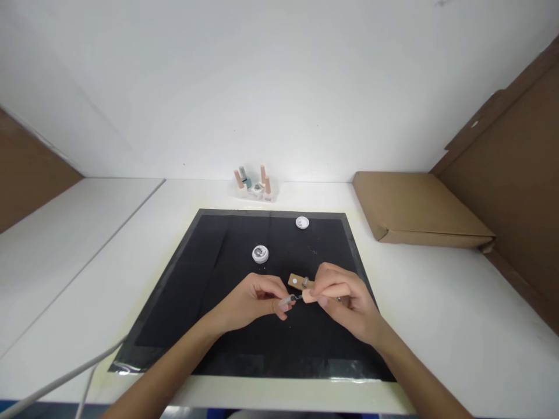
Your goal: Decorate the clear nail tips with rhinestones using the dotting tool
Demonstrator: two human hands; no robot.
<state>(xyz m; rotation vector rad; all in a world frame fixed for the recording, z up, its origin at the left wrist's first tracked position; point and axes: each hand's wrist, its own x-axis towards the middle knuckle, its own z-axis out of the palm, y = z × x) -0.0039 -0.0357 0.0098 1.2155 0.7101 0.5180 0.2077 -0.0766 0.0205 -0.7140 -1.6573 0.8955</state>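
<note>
In the middle of the black mat point(236, 326), my left hand point(257, 299) pinches a small, pale grey piece point(286, 301) between thumb and fingers. My right hand point(349, 297) is closed around a peach-coloured, tube-shaped handle point(327, 293). A thin dark tip runs between the handle and the grey piece; where exactly it meets the grey piece is too small to make out. Just behind my fingers lies a flat tan piece point(296, 281) with a white dot and a metal part, its right end hidden by my right hand. Beyond it stands a round white jar point(260, 254) with silvery contents.
A round white lid point(302, 222) rests near the mat's back edge. Against the wall, a clear tray point(271, 196) holds several peach, grey and green items. A flat cardboard box point(428, 203) lies at right. White cables point(65, 378) cross the lower left.
</note>
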